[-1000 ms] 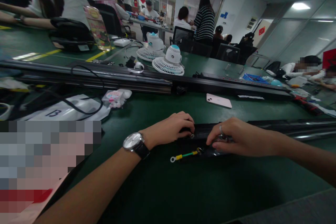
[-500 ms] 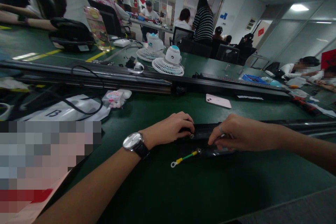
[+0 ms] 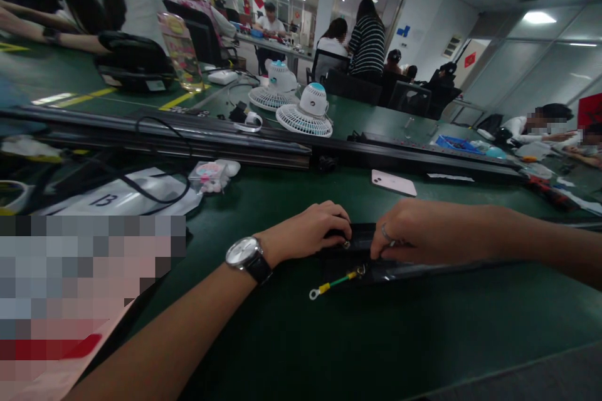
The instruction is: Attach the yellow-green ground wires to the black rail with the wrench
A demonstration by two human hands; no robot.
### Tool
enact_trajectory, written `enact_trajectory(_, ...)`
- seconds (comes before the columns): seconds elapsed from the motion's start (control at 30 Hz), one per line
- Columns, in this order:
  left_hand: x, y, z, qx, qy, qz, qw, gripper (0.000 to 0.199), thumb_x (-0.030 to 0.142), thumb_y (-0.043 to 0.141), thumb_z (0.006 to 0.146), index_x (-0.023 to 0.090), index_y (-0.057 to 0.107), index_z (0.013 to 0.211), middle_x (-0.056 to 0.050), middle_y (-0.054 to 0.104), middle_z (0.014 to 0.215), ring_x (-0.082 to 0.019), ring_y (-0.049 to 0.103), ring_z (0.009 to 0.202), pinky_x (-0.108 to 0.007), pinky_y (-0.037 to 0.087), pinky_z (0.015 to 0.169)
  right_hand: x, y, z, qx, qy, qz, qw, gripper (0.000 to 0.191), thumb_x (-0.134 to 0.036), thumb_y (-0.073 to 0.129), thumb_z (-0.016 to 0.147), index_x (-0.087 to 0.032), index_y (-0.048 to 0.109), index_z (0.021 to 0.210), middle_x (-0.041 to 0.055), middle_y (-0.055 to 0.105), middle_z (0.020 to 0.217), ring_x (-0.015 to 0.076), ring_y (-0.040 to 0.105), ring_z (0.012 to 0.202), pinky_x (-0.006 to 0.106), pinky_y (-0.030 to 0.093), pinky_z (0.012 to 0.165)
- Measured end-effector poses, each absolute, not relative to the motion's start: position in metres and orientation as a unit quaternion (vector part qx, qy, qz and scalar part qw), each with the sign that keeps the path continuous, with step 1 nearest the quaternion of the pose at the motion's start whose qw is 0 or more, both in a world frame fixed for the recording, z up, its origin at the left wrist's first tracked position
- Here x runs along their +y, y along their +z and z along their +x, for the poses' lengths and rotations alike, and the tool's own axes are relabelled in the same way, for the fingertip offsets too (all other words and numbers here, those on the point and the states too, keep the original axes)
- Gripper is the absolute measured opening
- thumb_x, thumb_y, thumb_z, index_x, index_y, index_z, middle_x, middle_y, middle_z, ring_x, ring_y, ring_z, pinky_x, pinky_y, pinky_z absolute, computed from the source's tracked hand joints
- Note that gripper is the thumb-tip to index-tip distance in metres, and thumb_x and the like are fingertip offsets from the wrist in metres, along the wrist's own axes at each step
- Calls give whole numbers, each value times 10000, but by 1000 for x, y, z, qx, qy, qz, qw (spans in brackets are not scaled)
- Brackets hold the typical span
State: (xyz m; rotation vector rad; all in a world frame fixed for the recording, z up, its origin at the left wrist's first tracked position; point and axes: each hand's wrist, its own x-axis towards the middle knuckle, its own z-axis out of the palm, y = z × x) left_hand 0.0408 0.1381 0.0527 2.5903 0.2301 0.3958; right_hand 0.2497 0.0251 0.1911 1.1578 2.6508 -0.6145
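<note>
The dark bar (image 3: 360, 237) is lying on the green table (image 3: 263, 338), its glossy black covering catching light; a short green-and-yellow wire (image 3: 341, 282) is extending from beside its near end, showing a silver ring terminal (image 3: 315, 294). The left hand (image 3: 313, 232) is curling half-closed at that end, and the right hand (image 3: 409, 232) is bending its fingers down over the bar; whether either is gripping anything is unclear. Beyond, a pink phone (image 3: 394, 182) is lying flat, two white fans (image 3: 305, 114) (image 3: 278, 84) are resting face-down, and people are sitting and standing under ceiling lights.
</note>
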Motion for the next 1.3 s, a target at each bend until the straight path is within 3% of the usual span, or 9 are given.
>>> enact_trajectory(0.7,137,53,40,103,138,952,253,134,226,664,954,270,710,1072,-13,604,1234,-200,527,1174,-345,402,1042,30,188,249,900,-207,369,109,230,-76,616,961,-189,744,1115,33,737,1052,186,680,907,270,485,784)
enact_trajectory(1.0,158,48,41,97,156,951,248,210,281,584,992,344,707,1150,-5,567,1333,-200,552,1202,-305,455,1043,51,192,250,940,-137,281,136,179,-175,558,1056,-101,711,1112,73,732,1054,217,671,937,305,465,814)
enact_trajectory(1.1,163,46,41,104,139,952,251,227,270,562,991,348,713,1141,2,545,1373,-211,535,1238,-302,455,1063,53,192,250,943,-122,284,126,210,-137,589,1028,-83,658,1218,97,715,1128,234,662,999,315,463,815)
enact_trajectory(1.3,162,48,40,119,117,954,250,259,262,536,993,365,693,1171,0,515,1409,-232,511,1266,-372,453,1081,45,203,246,943,-53,289,155,208,-206,652,996,-127,676,1186,83,733,1018,234,673,861,320,407,607)
